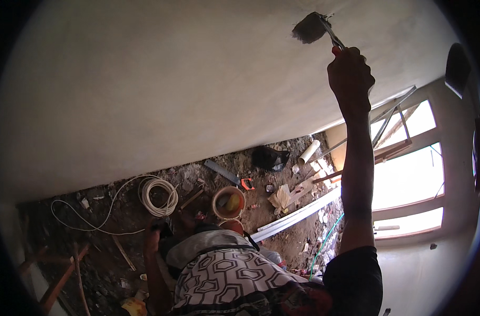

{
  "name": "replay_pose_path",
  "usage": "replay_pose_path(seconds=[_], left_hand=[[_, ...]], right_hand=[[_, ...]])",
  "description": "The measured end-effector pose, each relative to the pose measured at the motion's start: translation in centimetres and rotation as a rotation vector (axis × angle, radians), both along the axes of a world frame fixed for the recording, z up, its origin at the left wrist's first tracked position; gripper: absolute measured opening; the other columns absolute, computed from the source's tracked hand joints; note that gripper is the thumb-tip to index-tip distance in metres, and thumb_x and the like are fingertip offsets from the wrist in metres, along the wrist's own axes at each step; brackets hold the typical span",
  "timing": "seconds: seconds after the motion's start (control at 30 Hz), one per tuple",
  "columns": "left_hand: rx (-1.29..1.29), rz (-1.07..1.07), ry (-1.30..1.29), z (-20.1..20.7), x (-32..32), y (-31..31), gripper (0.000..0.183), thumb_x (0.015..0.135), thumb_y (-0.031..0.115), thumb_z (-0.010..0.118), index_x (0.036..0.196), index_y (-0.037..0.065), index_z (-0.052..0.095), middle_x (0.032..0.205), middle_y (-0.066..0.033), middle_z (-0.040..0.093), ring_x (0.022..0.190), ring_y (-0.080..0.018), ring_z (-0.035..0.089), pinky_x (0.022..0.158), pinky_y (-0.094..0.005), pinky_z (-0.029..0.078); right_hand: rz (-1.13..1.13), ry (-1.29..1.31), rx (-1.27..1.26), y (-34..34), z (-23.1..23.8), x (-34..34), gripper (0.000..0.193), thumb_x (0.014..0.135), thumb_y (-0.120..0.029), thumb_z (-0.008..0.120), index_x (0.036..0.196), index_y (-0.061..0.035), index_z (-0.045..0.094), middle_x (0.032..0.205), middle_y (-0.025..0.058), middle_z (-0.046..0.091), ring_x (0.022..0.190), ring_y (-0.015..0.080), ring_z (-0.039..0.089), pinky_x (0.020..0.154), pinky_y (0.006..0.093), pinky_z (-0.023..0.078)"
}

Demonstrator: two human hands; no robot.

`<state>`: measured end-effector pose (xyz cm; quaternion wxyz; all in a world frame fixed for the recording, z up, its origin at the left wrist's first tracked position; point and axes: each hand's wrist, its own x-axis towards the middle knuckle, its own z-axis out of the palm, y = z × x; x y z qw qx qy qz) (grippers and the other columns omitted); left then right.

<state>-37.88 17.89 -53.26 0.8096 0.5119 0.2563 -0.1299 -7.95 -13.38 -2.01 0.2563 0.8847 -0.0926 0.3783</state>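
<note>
My right arm reaches high up the pale wall (145, 89). In my right hand (351, 71), the fingers are wrapped round a hand tool (332, 37) with a metal shank and a bit of red at the grip; it looks like a small trowel. Its far end meets a dark grey, rough-edged patch (308, 29) on the wall. I cannot make out where the blade ends and the patch begins. Low at my side, my left hand (154, 236) is in shadow beside something dark. Its fingers are too dim to read.
On the littered dirt floor lie a coil of white cable (158, 197), a handsaw (224, 173) with an orange handle, a bucket (215, 203), a black plastic bag (271, 158), white lengths of trim (298, 215) and a green hose (324, 242). A window (411, 174) is at right.
</note>
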Motion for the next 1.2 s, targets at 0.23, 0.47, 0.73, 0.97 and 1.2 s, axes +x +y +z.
replay_pose_path(seconds=[0.23, 0.47, 0.73, 0.97, 1.2], left_hand=[[-0.002, -0.127, -0.034, -0.8, 1.0, 3.9, 0.024, 0.093, 0.011, 0.059, 0.117, 0.01, 0.06, 0.103, -0.0025, 0.064, 0.09, -0.0141, 0.062, 0.076, -0.032, 0.053], [0.051, -0.178, 0.027, -2.4, 0.7, 5.7, 0.037, 0.091, 0.015, 0.063, 0.126, 0.009, 0.054, 0.108, -0.0038, 0.063, 0.093, -0.0172, 0.063, 0.072, -0.0346, 0.057], [0.002, -0.244, 0.093, 1.6, 1.1, 7.2, 0.034, 0.094, 0.013, 0.058, 0.127, 0.007, 0.053, 0.111, -0.004, 0.061, 0.098, -0.0158, 0.061, 0.078, -0.0338, 0.055], [-0.017, -0.186, -0.037, -4.4, -1.4, 8.5, 0.023, 0.094, 0.009, 0.055, 0.116, 0.005, 0.058, 0.107, -0.0027, 0.06, 0.097, -0.0127, 0.058, 0.089, -0.0298, 0.047], [0.063, -0.195, 0.104, -0.9, -1.1, 8.4, 0.032, 0.094, 0.01, 0.057, 0.125, 0.003, 0.055, 0.114, -0.0061, 0.061, 0.102, -0.0143, 0.059, 0.091, -0.0315, 0.047]], right_hand=[[-0.056, -0.014, -0.082, 1.4, -0.4, 0.2, 0.031, 0.097, -0.033, 0.049, 0.092, -0.0051, 0.061, 0.086, 0.0125, 0.065, 0.078, 0.0302, 0.069, 0.064, 0.0452, 0.056], [0.024, -0.022, -0.176, 2.4, -0.7, 0.0, 0.03, 0.097, -0.031, 0.049, 0.082, -0.0084, 0.062, 0.076, 0.0088, 0.065, 0.069, 0.0278, 0.069, 0.048, 0.0428, 0.054], [-0.032, 0.081, -0.021, 5.1, 0.5, -0.2, 0.032, 0.097, -0.031, 0.047, 0.089, -0.0074, 0.066, 0.087, 0.0173, 0.069, 0.081, 0.0372, 0.07, 0.067, 0.0498, 0.056], [-0.121, 0.092, -0.028, 3.3, 1.6, -1.4, 0.028, 0.096, -0.032, 0.049, 0.088, -0.0119, 0.067, 0.085, 0.0115, 0.069, 0.079, 0.0335, 0.071, 0.061, 0.0489, 0.057], [-0.118, 0.042, -0.18, -0.8, 0.3, 1.6, 0.031, 0.096, -0.032, 0.049, 0.084, -0.0088, 0.064, 0.082, 0.0121, 0.065, 0.075, 0.0298, 0.07, 0.053, 0.0483, 0.054]])
